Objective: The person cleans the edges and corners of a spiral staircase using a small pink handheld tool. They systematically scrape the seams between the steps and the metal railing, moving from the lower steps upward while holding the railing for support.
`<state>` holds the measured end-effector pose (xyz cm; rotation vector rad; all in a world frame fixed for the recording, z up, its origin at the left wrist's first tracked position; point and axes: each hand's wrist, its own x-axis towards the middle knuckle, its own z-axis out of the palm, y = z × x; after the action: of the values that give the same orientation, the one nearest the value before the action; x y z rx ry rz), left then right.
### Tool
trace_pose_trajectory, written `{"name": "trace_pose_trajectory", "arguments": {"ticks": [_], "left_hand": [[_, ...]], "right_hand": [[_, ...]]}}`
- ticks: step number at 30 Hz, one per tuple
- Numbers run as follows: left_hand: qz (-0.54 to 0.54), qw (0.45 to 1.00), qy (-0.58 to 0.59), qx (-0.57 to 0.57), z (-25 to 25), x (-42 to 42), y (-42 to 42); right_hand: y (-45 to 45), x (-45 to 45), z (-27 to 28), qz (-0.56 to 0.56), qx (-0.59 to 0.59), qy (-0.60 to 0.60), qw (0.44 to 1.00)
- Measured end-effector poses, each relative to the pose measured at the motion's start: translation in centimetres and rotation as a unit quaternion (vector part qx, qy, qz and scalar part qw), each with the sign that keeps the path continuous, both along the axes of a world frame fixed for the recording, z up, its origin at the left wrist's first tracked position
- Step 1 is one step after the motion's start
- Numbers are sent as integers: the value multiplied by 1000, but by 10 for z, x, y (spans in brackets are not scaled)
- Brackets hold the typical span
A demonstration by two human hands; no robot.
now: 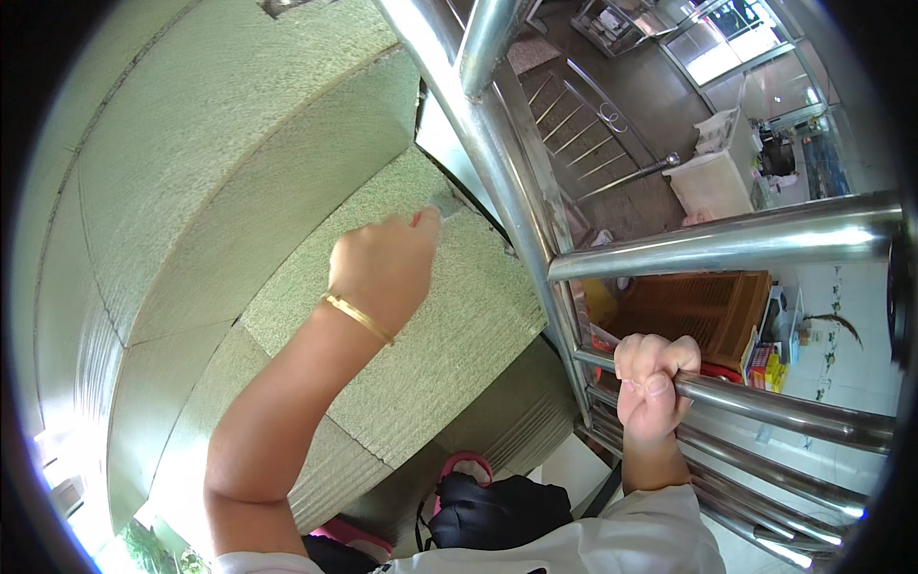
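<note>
My left hand (384,269), with a gold-coloured bracelet at the wrist, is closed around a small tool over a speckled green-grey stone stair tread (416,344). Only a bit of red and a blurred greyish flat end (446,204) of that tool show beyond the fingers, so its exact kind cannot be told. This end is near the tread's far edge, beside the stainless steel railing (495,158). On the other side, my right hand (654,384) wraps around a round steel bar (782,412) of the railing.
My feet, in pink slippers (470,463), are on a lower step. A curved riser (265,208) leads up to the higher tread. Beyond the railing, a floor below holds a white cabinet (713,176) and a brown wooden slatted piece (681,316).
</note>
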<state>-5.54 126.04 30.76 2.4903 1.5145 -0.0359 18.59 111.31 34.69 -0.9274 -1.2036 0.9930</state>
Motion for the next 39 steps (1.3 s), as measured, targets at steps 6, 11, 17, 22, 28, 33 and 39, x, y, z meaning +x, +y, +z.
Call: {"name": "trace_pose_trajectory", "arguments": {"ticks": [6, 11, 17, 22, 28, 33, 39], "left_hand": [[42, 995, 26, 82, -19, -8, 32], [-21, 998, -15, 55, -20, -8, -1], [14, 995, 55, 78, -13, -1, -5], [17, 998, 64, -4, -3, 7, -6], [28, 997, 69, 27, -9, 5, 9], [26, 998, 55, 14, -8, 5, -5], [-16, 996, 65, -52, 4, 16, -23]], "right_hand": [[4, -7, -1, 8, 9, 14, 1000], [3, -3, -1, 1, 9, 5, 1000], [3, -5, 0, 7, 2, 16, 1000], [-1, -2, 0, 4, -1, 5, 1000], [3, -2, -1, 18, 0, 22, 1000], [1, -4, 0, 7, 0, 14, 1000], [3, 1, -2, 11, 9, 15, 1000]]}}
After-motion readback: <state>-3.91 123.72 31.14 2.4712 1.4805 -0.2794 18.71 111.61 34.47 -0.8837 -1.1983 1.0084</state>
